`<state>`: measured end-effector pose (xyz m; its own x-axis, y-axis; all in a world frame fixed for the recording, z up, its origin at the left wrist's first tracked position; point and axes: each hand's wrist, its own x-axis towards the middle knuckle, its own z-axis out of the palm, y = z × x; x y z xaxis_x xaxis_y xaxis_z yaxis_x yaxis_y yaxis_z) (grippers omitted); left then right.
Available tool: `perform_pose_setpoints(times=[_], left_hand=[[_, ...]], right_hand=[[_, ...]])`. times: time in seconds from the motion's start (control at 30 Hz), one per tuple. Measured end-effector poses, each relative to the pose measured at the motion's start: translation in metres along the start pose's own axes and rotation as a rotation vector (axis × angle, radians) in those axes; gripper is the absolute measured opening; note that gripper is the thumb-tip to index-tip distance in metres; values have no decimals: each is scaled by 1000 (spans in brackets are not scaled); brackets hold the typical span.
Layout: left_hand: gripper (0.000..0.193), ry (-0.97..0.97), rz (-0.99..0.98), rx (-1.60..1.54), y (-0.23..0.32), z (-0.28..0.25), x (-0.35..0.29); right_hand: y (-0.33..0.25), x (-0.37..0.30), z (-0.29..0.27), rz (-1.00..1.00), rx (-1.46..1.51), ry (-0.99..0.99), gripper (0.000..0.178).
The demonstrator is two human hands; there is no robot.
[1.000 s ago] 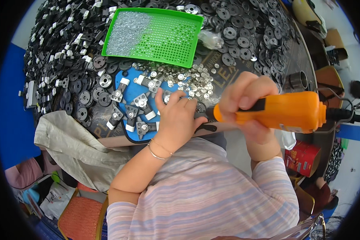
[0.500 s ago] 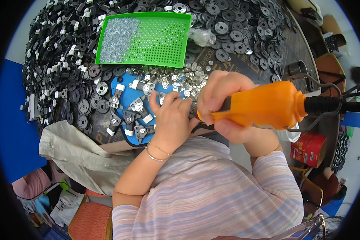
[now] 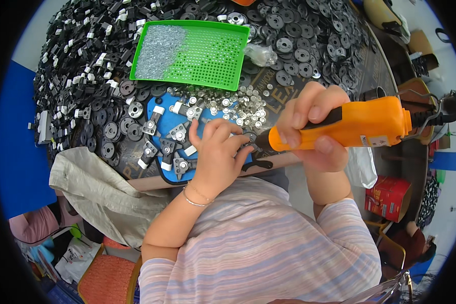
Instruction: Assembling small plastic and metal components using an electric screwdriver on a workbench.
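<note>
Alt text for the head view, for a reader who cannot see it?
A person's right hand grips an orange power screwdriver, its tip at a small metal part that the left hand steadies on a blue mat. Around them lie heaps of black discs, loose silver fasteners and a green perforated tray holding screws.

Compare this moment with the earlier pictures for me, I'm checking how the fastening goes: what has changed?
Little moved. The right hand kept its grip on the orange power screwdriver, whose tip stays at the small part under the left hand on the blue mat. The left fingers closed in slightly around that part. Nothing was picked up or released. The green tray and black discs lie as before.
</note>
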<state>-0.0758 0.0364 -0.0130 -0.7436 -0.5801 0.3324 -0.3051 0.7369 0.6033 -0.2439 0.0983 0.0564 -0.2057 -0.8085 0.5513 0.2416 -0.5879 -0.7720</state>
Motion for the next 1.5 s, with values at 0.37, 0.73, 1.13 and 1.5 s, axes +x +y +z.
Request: perform_pose_setpoints(times=[0.37, 0.73, 1.13, 1.5], left_hand=[[10, 40, -5, -17, 1, 4, -5], [10, 56, 21, 60, 5, 4, -6], [17, 32, 54, 66, 2, 5, -8], [47, -83, 41, 85, -2, 0, 5]], right_hand=[[-9, -6, 8, -22, 5, 26, 31], [-10, -9, 9, -15, 3, 43, 30], [-10, -10, 12, -18, -27, 53, 29], [10, -12, 10, 52, -215, -28, 27]])
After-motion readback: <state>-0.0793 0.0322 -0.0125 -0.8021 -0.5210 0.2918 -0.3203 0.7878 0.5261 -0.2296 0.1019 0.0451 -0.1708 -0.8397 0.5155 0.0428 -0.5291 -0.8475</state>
